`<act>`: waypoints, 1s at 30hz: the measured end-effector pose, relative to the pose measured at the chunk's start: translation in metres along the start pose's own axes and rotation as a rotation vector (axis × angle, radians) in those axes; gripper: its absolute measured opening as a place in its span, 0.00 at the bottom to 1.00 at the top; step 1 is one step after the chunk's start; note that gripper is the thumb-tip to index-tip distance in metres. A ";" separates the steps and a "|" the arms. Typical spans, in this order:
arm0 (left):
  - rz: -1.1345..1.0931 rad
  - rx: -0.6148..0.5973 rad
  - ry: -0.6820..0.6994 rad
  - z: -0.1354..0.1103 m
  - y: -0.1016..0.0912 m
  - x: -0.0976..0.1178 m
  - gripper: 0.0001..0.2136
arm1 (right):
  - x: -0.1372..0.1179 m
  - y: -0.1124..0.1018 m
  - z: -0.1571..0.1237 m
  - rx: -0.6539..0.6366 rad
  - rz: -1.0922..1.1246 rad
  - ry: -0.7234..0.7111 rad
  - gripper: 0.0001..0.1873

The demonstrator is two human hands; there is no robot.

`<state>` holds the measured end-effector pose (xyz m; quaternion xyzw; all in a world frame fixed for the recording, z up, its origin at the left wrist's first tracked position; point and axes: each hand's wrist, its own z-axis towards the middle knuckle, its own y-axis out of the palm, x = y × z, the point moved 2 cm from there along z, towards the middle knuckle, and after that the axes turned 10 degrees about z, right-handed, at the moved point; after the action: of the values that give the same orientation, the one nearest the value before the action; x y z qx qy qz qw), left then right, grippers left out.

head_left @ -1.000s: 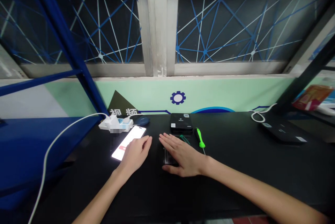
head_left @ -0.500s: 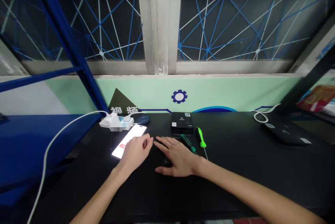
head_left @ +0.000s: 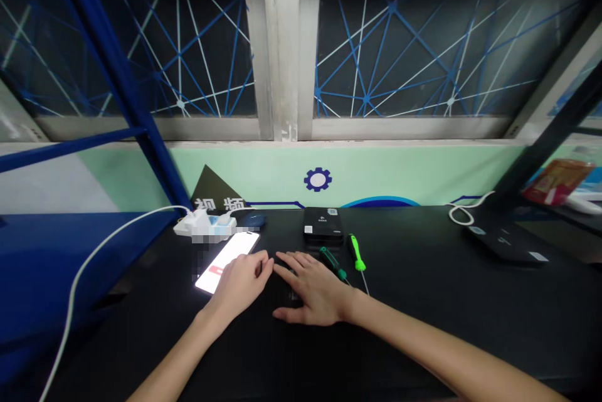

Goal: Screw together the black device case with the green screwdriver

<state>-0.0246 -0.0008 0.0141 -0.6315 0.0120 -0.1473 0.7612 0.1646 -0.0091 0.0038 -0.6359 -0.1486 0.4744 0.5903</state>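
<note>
Object [head_left: 295,290], small, dark, glossy, lay on the black tabletop [head_left: 423,264] beneath the right hand [head_left: 316,289], fingers spread wide; long axis hidden. Left hand [head_left: 243,276], curled, grip unclear, sat farther leftward.

White phone screen [head_left: 235,246] — black table [head_left: 423,264]
</note>
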 end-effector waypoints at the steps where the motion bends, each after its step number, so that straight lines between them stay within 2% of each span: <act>1: 0.005 -0.003 0.005 0.000 0.001 0.000 0.16 | 0.000 0.000 0.000 -0.001 0.000 -0.002 0.48; 18: 0.024 0.010 0.018 -0.001 -0.002 0.001 0.17 | -0.004 -0.004 -0.001 0.003 -0.014 -0.014 0.47; 22: 0.014 0.089 0.033 -0.003 -0.007 0.001 0.14 | -0.005 -0.004 -0.001 0.003 -0.009 -0.024 0.46; 26: -0.039 0.240 0.151 -0.005 -0.008 -0.002 0.12 | -0.005 -0.004 -0.001 0.011 -0.010 -0.019 0.46; 30: 0.001 0.233 0.288 -0.006 -0.003 -0.008 0.22 | -0.003 -0.003 0.000 0.000 -0.002 -0.021 0.47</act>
<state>-0.0337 -0.0055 0.0141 -0.5115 0.1040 -0.2361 0.8197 0.1641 -0.0108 0.0080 -0.6308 -0.1556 0.4806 0.5890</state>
